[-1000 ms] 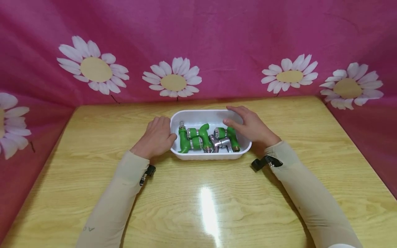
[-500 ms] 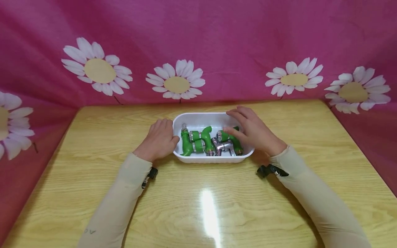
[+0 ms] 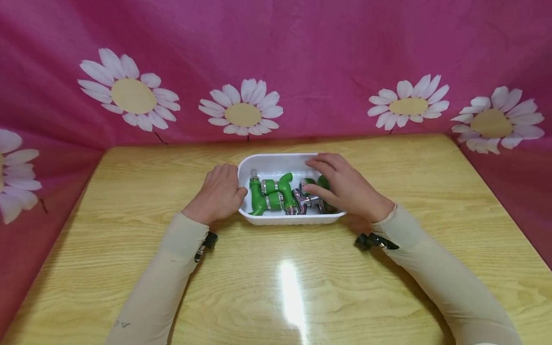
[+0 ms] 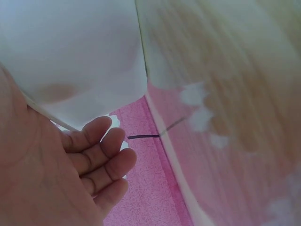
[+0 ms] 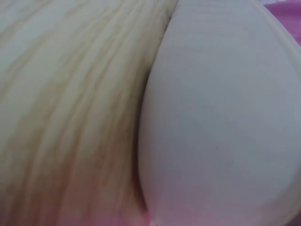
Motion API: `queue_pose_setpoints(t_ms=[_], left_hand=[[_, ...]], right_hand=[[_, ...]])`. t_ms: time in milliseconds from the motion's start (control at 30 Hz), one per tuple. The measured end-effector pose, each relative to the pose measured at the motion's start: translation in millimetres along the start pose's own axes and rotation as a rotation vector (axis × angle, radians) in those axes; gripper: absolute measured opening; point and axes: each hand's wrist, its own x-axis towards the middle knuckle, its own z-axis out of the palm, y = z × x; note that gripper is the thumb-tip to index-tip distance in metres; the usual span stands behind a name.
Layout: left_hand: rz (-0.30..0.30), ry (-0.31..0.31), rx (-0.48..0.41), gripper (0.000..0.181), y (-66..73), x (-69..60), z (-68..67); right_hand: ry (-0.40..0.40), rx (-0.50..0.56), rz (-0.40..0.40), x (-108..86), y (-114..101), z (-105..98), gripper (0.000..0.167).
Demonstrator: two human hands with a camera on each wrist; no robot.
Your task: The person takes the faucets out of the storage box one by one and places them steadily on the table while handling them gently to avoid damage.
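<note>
At its left end the white tray (image 3: 293,220) is held by my left hand (image 3: 217,194), thumb at the rim and fingers outside. The left wrist view shows that hand (image 4: 56,160) with bent fingers beside the tray wall (image 4: 94,56). My right hand (image 3: 349,191) is over the right end, fingers spread and fairly straight, partly covering a green tap (image 3: 322,182). Whether it touches the tap cannot be told. Left of it lie a chrome tap (image 3: 307,201) and two more green taps (image 3: 257,196), (image 3: 285,191). In the right wrist view only the tray's outer wall (image 5: 216,117) shows, no hand.
The tray stands on a wood-grain table (image 3: 241,287) near its back edge. A pink cloth (image 3: 319,62) with white daisies hangs behind the table and at both sides.
My right hand has shifted left and lower over the tray, covering more of the right green tap. My left hand keeps its hold on the left end.
</note>
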Motion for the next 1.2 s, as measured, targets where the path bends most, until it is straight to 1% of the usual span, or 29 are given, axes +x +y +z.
queue_pose_setpoints(t_ms=[267,467,633,700,900,1200], left_hand=[[-0.001,0.004,0.007,0.048,0.5,0.2,-4.0],[-0.014,-0.003,-0.005,0.049,1.2,-0.6,-5.3],[-0.017,-0.002,-0.001,0.048,0.5,-0.6,-4.5],[-0.015,0.0,0.0,0.048,0.6,-0.8,-4.3],[-0.013,0.0,-0.003,0.048,0.9,-1.0,-3.1],[-0.009,0.002,-0.002,0.047,1.1,-0.7,-0.9]], right_hand=[[-0.028,0.007,0.026,1.5,-0.1,-0.3,0.064],[-0.025,0.01,0.001,3.0,1.8,0.4,0.061],[0.013,-0.017,-0.055,4.1,2.0,1.0,0.048],[0.018,-0.035,-0.059,3.9,1.4,0.1,0.042],[-0.02,-0.083,-0.012,1.8,-1.9,-4.1,0.038],[-0.086,-0.133,0.055,-0.1,-6.1,-4.0,0.035]])
